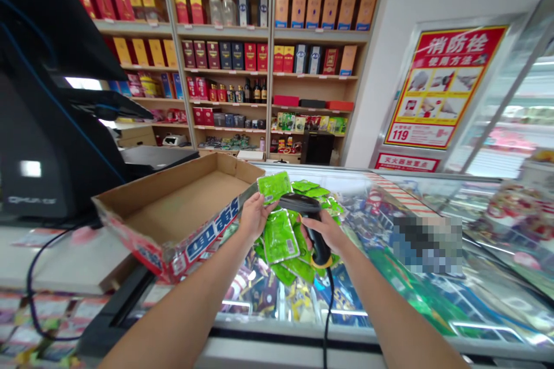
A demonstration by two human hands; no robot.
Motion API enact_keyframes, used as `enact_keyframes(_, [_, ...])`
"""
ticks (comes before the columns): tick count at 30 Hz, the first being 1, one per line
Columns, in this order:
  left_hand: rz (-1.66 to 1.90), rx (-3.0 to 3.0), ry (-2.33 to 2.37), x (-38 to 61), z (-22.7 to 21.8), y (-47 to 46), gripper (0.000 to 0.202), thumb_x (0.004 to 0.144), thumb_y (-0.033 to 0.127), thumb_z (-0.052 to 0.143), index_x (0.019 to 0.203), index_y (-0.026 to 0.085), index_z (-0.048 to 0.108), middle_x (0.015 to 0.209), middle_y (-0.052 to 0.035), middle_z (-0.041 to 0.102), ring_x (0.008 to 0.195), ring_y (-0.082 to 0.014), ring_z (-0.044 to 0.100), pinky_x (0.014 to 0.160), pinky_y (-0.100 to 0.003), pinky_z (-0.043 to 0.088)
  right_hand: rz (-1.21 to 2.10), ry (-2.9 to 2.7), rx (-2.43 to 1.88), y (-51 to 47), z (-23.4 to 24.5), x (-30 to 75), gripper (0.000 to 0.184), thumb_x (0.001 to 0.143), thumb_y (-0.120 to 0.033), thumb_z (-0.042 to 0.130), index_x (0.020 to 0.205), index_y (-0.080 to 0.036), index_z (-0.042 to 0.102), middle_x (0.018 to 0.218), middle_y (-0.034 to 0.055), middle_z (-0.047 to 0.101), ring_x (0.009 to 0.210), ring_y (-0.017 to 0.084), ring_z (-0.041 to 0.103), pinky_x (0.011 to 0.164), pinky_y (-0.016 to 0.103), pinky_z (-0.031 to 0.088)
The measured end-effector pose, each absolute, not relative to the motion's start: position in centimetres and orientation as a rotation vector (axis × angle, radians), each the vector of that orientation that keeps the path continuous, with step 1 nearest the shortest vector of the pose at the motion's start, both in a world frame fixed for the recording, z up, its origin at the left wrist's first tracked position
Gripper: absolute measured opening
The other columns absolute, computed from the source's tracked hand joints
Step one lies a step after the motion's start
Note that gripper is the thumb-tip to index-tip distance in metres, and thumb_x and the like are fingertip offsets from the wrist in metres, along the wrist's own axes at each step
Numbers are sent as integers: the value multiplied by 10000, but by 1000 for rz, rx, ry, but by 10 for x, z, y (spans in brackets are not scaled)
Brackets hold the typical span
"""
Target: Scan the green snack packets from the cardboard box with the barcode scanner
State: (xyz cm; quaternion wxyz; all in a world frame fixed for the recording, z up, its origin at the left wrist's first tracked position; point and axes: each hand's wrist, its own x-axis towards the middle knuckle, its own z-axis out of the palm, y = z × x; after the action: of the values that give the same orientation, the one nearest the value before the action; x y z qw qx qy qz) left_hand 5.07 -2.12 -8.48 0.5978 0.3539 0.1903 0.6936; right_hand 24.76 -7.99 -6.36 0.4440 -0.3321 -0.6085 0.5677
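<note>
My left hand (254, 217) pinches a green packet (275, 185) by its lower left corner and holds it above the counter. Wrapped round the grip of a black barcode scanner (319, 248) is my right hand (324, 229). The scanner's head points left at the held packet, close to it. Below both hands, several more green packets (281, 237) lie in a loose pile on the glass counter (346, 328). The scanner's cord hangs down toward me over the counter's front edge.
An open cardboard box (186, 202) stands left of the pile. Beyond it rises a black checkout terminal (56, 144). A green bag (411, 288) shows at the right. Shelves of boxed bottles (225, 55) line the back wall, beside a red poster (445, 86).
</note>
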Motion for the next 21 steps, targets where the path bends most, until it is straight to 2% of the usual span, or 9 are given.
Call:
enact_keyframes(9, [1610, 807, 393, 53, -82, -22, 233, 670, 267, 770, 832, 143, 656, 884, -74, 731, 883, -217, 697, 896, -431, 544, 1434, -1543, -847, -79, -68, 247, 283, 718, -437, 687, 729, -167, 602, 506, -1, 605, 347, 135, 544, 346, 232, 404])
enact_keyframes(16, [1613, 796, 442, 53, -82, -22, 176, 712, 243, 738, 821, 128, 662, 901, -78, 735, 920, -212, 690, 934, -433, 529, 1449, -1547, -830, -80, -66, 246, 268, 730, -418, 678, 747, -162, 597, 498, -11, 600, 343, 129, 539, 347, 229, 414])
enact_keyframes(21, [1598, 820, 406, 50, -78, -24, 170, 723, 241, 734, 824, 124, 664, 904, -85, 738, 953, -222, 686, 948, -446, 524, 1404, -1420, -843, -81, -65, 245, 321, 712, -441, 699, 800, -145, 609, 529, -8, 615, 360, 126, 557, 348, 218, 426])
